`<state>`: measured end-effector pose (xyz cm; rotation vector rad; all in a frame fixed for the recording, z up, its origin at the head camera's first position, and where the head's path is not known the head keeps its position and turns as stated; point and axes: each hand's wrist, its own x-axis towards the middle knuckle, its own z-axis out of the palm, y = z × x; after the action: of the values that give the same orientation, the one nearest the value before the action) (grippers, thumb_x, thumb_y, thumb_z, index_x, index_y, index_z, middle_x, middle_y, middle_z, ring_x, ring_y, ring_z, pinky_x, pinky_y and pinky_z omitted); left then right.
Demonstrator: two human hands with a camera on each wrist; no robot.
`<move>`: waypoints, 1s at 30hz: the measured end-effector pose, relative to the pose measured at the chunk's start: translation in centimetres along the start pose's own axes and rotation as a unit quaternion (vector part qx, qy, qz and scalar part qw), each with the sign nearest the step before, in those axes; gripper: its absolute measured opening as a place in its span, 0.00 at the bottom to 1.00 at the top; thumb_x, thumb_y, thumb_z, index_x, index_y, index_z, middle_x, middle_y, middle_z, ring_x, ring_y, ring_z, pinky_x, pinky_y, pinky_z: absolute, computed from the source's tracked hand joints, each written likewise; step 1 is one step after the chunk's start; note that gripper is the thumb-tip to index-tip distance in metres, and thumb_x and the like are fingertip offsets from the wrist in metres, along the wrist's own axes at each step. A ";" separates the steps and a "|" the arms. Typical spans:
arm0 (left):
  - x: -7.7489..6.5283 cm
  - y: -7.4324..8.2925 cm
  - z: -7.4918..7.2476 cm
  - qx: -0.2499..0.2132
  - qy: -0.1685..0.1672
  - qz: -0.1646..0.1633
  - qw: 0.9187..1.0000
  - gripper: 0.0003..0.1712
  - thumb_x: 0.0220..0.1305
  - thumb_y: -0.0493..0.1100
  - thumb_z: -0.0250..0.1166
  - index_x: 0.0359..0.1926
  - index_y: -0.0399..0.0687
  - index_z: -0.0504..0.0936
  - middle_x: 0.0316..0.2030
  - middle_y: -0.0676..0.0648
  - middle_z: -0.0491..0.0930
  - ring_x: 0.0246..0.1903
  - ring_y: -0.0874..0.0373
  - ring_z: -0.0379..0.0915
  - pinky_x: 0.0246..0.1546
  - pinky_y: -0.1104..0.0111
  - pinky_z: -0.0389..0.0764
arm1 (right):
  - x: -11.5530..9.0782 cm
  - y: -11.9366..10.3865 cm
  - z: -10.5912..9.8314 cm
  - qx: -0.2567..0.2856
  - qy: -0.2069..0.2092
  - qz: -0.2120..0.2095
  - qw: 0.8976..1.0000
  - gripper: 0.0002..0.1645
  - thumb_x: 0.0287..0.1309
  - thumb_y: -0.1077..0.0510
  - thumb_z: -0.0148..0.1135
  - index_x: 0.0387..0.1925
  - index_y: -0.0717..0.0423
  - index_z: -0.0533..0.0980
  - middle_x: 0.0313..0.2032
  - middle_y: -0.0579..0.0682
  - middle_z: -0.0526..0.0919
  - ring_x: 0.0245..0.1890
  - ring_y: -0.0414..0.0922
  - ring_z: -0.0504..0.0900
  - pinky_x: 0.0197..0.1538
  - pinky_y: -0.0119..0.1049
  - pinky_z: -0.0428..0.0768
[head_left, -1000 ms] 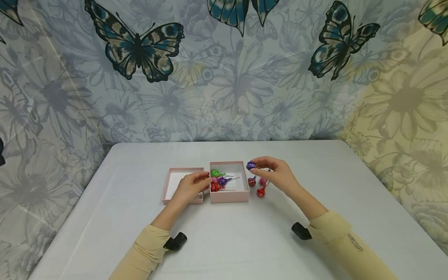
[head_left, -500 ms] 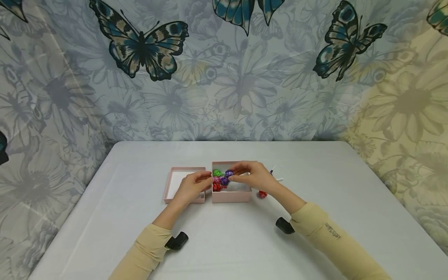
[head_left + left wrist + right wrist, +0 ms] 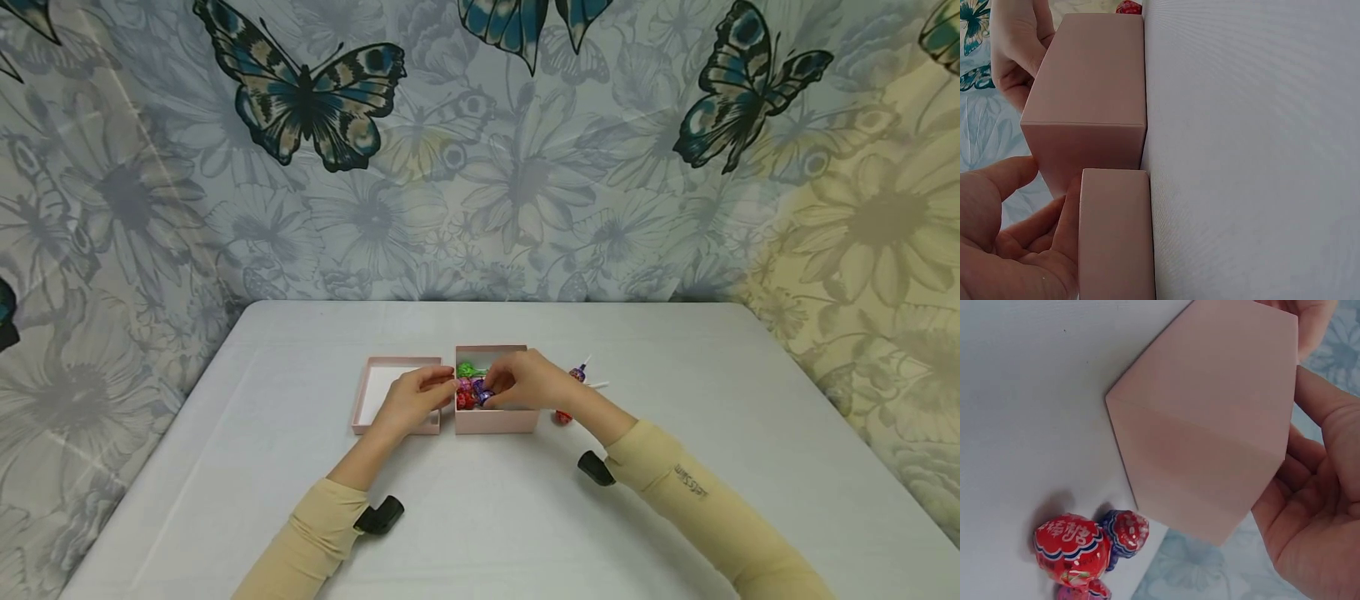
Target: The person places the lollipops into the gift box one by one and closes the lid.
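Observation:
A pink box (image 3: 497,422) stands on the table with several wrapped lollipops inside, among them a green lollipop (image 3: 468,369) and a red lollipop (image 3: 465,400). Reaching over its right side, my right hand (image 3: 531,379) pinches a purple lollipop (image 3: 486,399) low among the others; its stick is hidden by the hand. My left hand (image 3: 408,402) rests against the box's left wall, its fingers fairly straight and the thumb (image 3: 1019,172) at the wall's upper edge. Beneath that hand lies the shallow pink lid (image 3: 361,396), white inside, close beside the box.
Just right of the box, a few more lollipops lie on the white table (image 3: 480,517). A red lollipop (image 3: 1072,550) and a blue-and-red lollipop (image 3: 1127,532) sit near the box's corner. Behind the table hangs a butterfly-patterned cloth (image 3: 517,183).
My right hand has carried the purple lollipop leftward from beside the box and lowered it inside. The left hand has stayed at the box's left wall.

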<state>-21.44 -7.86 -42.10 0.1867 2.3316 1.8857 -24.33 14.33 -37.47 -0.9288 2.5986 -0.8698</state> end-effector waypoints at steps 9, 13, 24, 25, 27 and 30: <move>0.1 0.0 -0.1 -0.006 -0.001 0.000 1.000 0.23 0.67 0.40 0.64 0.59 0.33 0.76 0.49 0.37 0.82 0.45 0.48 0.82 0.44 0.64 0.84 | 1.0 -0.3 0.7 -0.057 -0.023 -0.013 0.998 0.07 0.51 0.62 0.74 0.32 0.57 0.83 0.27 0.42 0.82 0.27 0.34 0.78 0.32 0.25 0.80; 0.1 0.0 -0.1 -0.011 -0.002 0.001 1.000 0.22 0.66 0.39 0.65 0.59 0.33 0.77 0.49 0.37 0.82 0.46 0.48 0.82 0.44 0.64 0.84 | 1.3 -0.4 0.9 -0.066 -0.031 -0.004 0.997 0.07 0.50 0.64 0.74 0.31 0.58 0.83 0.26 0.43 0.82 0.26 0.35 0.78 0.32 0.25 0.80; 0.0 0.0 -0.1 -0.005 0.000 0.002 1.000 0.22 0.66 0.40 0.65 0.58 0.33 0.77 0.50 0.37 0.82 0.45 0.48 0.82 0.44 0.64 0.84 | 1.5 -0.2 1.1 -0.064 -0.037 -0.014 0.997 0.07 0.50 0.66 0.73 0.31 0.58 0.81 0.27 0.44 0.82 0.27 0.35 0.78 0.33 0.25 0.81; 0.0 0.0 -0.1 -0.004 0.000 0.003 1.000 0.22 0.66 0.40 0.64 0.58 0.32 0.77 0.50 0.37 0.81 0.45 0.48 0.82 0.44 0.64 0.84 | 1.5 -0.1 1.1 -0.063 -0.038 -0.015 0.997 0.07 0.50 0.66 0.73 0.31 0.58 0.81 0.27 0.44 0.82 0.27 0.35 0.78 0.33 0.25 0.81; 0.0 0.0 -0.1 -0.002 0.000 0.001 1.000 0.23 0.66 0.40 0.65 0.59 0.33 0.77 0.50 0.37 0.82 0.45 0.48 0.82 0.44 0.64 0.84 | 1.5 -0.1 1.1 -0.060 -0.038 -0.018 0.997 0.07 0.50 0.66 0.73 0.32 0.59 0.81 0.28 0.45 0.83 0.28 0.34 0.79 0.33 0.25 0.81; 0.0 0.0 -0.1 -0.001 -0.002 0.001 1.000 0.23 0.67 0.40 0.64 0.59 0.32 0.76 0.50 0.37 0.82 0.45 0.48 0.82 0.44 0.64 0.84 | 1.4 0.0 1.0 -0.052 -0.037 -0.026 0.998 0.07 0.51 0.66 0.73 0.33 0.60 0.81 0.29 0.46 0.83 0.29 0.34 0.79 0.34 0.24 0.81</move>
<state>-21.50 -7.94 -42.11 0.1925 2.3268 1.8878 -24.97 13.01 -38.26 -1.0386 2.5886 -0.7048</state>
